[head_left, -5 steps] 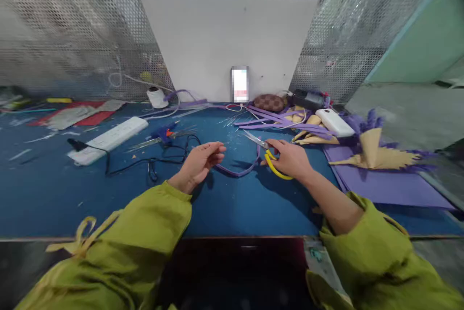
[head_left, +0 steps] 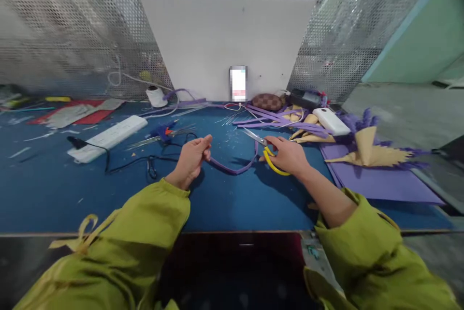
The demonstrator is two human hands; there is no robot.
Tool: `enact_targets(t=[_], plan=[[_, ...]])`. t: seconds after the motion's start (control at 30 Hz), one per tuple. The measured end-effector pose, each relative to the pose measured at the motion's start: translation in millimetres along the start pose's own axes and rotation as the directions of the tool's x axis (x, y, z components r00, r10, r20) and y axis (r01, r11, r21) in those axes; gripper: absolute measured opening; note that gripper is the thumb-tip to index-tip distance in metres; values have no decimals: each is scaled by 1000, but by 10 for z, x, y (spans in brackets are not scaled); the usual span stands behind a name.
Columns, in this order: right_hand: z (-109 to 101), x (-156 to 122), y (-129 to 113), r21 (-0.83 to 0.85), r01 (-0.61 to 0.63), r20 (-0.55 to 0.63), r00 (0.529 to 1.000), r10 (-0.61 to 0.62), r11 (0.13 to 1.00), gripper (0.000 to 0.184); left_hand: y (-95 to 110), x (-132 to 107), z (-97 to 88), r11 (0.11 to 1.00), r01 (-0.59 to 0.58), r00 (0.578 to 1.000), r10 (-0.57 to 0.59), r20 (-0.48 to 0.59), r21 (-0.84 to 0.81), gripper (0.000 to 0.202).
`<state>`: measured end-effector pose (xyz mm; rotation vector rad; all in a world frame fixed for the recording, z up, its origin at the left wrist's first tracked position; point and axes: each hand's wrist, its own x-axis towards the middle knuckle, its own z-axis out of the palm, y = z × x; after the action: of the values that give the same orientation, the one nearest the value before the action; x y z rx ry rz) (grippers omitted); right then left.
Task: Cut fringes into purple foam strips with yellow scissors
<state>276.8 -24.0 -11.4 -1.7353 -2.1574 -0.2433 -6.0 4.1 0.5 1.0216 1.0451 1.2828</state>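
My right hand (head_left: 286, 154) is closed round a pair of scissors (head_left: 270, 157) with yellow handles; the blades point up and to the left. A narrow purple strip (head_left: 232, 170) hangs in a shallow curve over the blue table. Its left end runs into my left hand (head_left: 194, 157), whose thumb and fingers are pinched together on it. The other end rises beside the scissor blades, close to my right hand. Whether my right fingers touch the strip too, I cannot tell.
A white power strip (head_left: 108, 138) and a black cable (head_left: 132, 167) lie at the left. Behind my right hand are purple strips (head_left: 279, 120) and a white device (head_left: 331, 121). Paper-wrapped purple flowers (head_left: 366, 148) rest on purple sheets (head_left: 387, 186). A phone (head_left: 238, 83) leans against the white board (head_left: 224, 34).
My left hand has shifted slightly left and its fingers have closed more tightly into a pinch. My right hand keeps hold of the scissors, nearly unmoved.
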Motion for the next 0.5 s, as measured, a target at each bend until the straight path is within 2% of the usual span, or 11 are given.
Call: enact_targets(t=[0.13,0.23,0.37,0.5], plan=[[-25,5,-10,-2,-3,-11,1000,3,1000,48,60,-35,-48,994,-106,994,107,-30,34,54],[-31,4,-24,3,4,-19,1000,-4,1000,49,123,-130,-62,978,-165,986,167,-6,129,52],[-33,3,-21,8,7,-28,1000,-7,1000,51,263,-336,-126,958,-108,993,92,71,267,32],[-43,1,-14,12,9,-33,999,-8,1000,54,453,-525,-288,929,-99,994,76,79,357,37]])
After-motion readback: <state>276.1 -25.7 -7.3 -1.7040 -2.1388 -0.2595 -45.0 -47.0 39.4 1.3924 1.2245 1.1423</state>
